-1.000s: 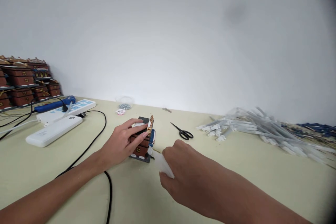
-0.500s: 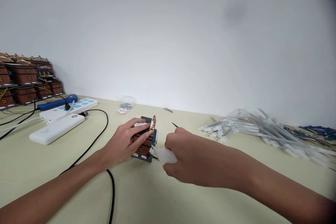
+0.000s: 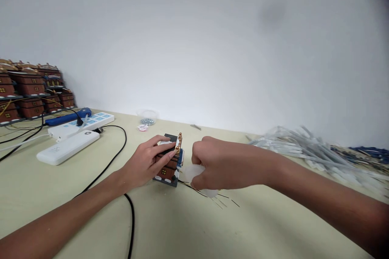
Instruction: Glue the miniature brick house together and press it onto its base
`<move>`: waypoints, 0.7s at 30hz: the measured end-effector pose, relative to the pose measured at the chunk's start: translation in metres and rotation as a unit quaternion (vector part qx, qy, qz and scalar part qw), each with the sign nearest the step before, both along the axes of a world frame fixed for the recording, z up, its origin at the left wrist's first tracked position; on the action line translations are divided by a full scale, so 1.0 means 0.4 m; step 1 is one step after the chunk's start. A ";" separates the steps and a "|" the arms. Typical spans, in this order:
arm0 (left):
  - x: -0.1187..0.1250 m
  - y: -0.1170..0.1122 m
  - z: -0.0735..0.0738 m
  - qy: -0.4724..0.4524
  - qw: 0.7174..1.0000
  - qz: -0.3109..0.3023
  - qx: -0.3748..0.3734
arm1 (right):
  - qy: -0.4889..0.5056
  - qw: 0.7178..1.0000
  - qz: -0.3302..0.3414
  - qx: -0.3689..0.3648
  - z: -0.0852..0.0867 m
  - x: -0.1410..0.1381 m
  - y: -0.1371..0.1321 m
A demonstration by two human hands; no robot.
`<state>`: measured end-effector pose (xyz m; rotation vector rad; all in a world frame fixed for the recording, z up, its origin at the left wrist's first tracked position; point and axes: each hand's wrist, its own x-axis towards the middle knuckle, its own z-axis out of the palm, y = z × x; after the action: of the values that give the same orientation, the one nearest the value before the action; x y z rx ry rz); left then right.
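A miniature brick house (image 3: 165,166) with yellow windows, gold trim and a dark base stands on the table. My left hand (image 3: 148,158) is closed over its top and side, thumb and fingers reaching to the gold-trimmed front edge. Just right of that front, my right hand (image 3: 209,162) is closed on a whitish translucent object (image 3: 194,171); the fist hides much of it, and I cannot tell its kind. Thin dark wires (image 3: 194,188) run from the house's base, under the translucent object, and fan out on the table.
A power strip (image 3: 105,118), a white power bank (image 3: 68,147) and a black cable (image 3: 132,214) lie at left. Behind them are stacked miniature houses (image 3: 30,85). A tub of small metal parts (image 3: 148,117) stands at the back; bundled translucent strips (image 3: 285,143) lie at right.
My right hand has moved slightly up with the whitish object, and the wires below it have come into view. A dark tip above the fist is gone. My left hand stays on the house.
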<state>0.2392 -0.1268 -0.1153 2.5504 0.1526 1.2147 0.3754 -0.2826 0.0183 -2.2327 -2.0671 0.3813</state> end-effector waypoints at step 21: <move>0.005 -0.017 -0.018 -0.003 0.997 0.034 -0.071 | 0.133 0.981 -0.087 0.110 -0.305 0.066 -0.128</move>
<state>0.2414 -0.1335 -0.1223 2.4370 0.3141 1.1904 0.4020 -0.3338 -0.1035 -2.0825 -1.6803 0.3904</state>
